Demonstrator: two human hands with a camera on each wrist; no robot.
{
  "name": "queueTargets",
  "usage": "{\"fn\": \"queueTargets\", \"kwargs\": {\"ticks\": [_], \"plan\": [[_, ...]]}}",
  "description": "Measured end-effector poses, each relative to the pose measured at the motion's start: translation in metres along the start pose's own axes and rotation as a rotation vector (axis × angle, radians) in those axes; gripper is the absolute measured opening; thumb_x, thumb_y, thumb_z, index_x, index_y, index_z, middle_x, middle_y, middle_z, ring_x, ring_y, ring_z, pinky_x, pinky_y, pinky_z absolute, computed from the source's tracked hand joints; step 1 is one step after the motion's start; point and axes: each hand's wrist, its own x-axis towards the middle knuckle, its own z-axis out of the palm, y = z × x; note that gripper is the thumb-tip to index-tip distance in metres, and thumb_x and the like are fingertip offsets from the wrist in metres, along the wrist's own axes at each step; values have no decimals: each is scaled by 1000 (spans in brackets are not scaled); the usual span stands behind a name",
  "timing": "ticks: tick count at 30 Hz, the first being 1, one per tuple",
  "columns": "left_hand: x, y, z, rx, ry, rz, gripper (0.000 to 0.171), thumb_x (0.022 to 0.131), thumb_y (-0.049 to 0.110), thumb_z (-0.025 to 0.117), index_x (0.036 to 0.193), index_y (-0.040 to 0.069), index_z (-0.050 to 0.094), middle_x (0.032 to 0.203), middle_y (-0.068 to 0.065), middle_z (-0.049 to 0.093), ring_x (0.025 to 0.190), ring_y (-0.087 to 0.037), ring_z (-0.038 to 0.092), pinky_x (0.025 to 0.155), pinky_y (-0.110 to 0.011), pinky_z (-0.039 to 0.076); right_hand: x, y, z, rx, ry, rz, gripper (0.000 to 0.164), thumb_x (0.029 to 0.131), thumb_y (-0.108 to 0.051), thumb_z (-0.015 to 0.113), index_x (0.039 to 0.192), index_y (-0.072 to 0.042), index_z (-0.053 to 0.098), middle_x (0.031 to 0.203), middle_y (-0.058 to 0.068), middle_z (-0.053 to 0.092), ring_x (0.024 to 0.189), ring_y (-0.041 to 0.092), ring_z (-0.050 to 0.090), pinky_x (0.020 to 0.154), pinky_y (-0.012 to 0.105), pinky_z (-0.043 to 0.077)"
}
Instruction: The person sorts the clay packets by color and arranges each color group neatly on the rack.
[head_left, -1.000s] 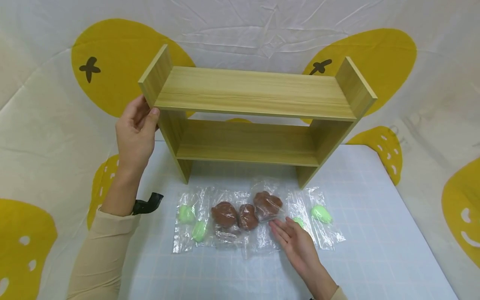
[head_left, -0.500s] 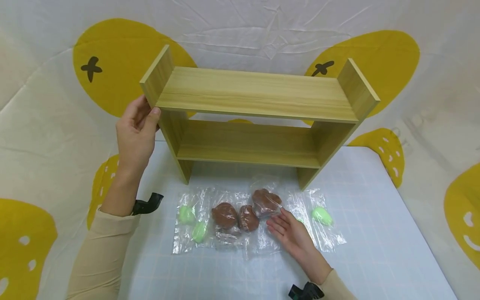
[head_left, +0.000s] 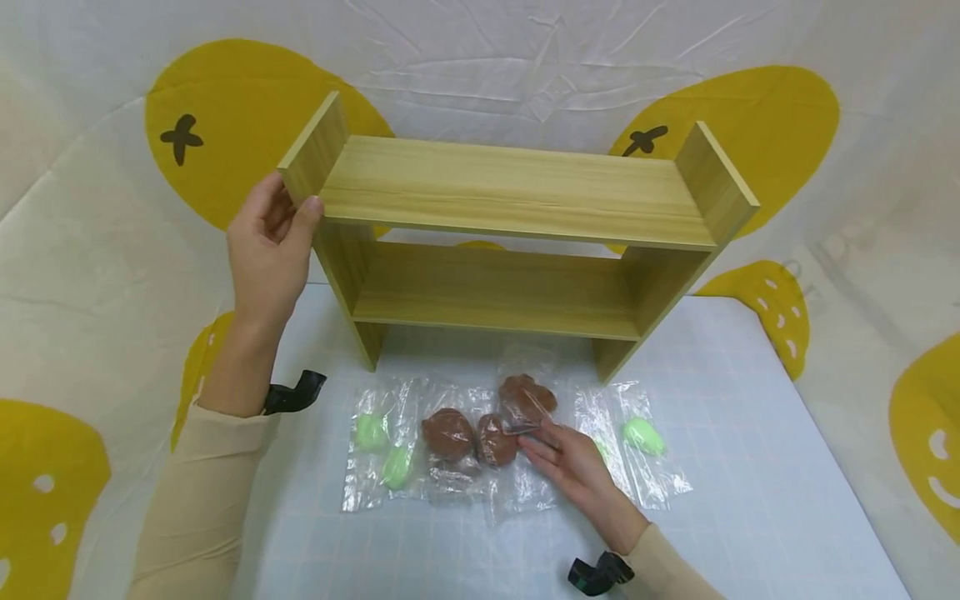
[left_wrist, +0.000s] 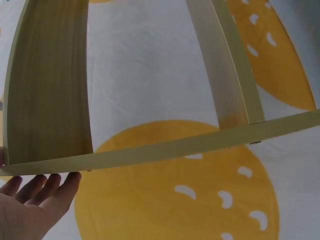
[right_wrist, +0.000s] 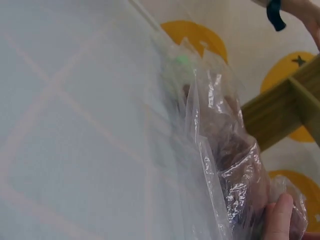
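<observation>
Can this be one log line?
left hand: holds wooden shelf | right hand: touches bagged brown lump | bagged green lumps: on table

Cloth-covered table (head_left: 772,467) here, pale bluish with a faint pink check. Two-tier wood-grain shelf (head_left: 495,287) stands toward the back. Right in front there's a row of clear plastic bags (head_left: 525,490), some overlapping: bright green lumps (head_left: 642,436) toward both ends, brown lumps (head_left: 448,432) bunched mid-row.
</observation>
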Motion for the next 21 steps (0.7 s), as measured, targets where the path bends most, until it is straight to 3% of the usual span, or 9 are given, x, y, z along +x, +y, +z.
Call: {"fn": "queueTargets", "kwargs": {"ticks": [3,9,15,21], "plan": [[0,0,2,3,-2,11,41,97,4,64,138,9,61,132,-13,61,118,-25,59,103,-34,47,-1,1,2,58,-3,-10,45,105,-7,50,143,11,32,132,29,56,107,35,67,100,42,49],[-2,-2,2,-14,-23,25,42,98,4,63,140,9,58,133,-14,60,118,-25,58,104,-34,46,2,-2,5,144,8,-15,46,104,-19,56,139,8,43,118,28,64,107,36,66,99,40,49],[-3,-3,1,6,-40,29,43,99,4,61,141,7,56,134,-14,59,119,-25,57,105,-34,45,6,-3,10,124,67,-12,49,102,-19,61,139,7,44,112,21,69,102,32,69,98,43,51],[-2,-2,2,22,-43,23,44,100,3,59,143,6,53,137,-14,57,122,-24,56,107,-34,44,9,0,13,129,98,-50,50,103,-13,56,141,13,37,112,22,68,105,30,68,100,42,49]]}}
